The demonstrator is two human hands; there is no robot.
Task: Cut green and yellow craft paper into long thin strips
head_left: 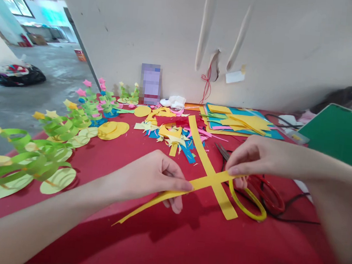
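Observation:
A yellow paper strip point(203, 185) is stretched between my two hands above the red table. My left hand point(156, 178) pinches it left of the middle, and its loose tail hangs down to the left. Near the strip's right end, the thumb and fingers of my right hand point(245, 157) are closed on it. A second yellow paper strip point(201, 149) crosses the first at an angle; whether the two are joined I cannot tell. Just behind and below my right hand lie scissors point(249, 207) with yellow and red handles, their blades partly hidden by that hand.
Several curled green paper pieces with stars point(52, 126) stand along the left on the red table point(98, 228). Paper scraps point(172, 133) are heaped mid-table. Yellow paper discs point(114, 130), stacked sheets point(245, 124), a phone point(151, 84) and a green board point(340, 137) sit farther back.

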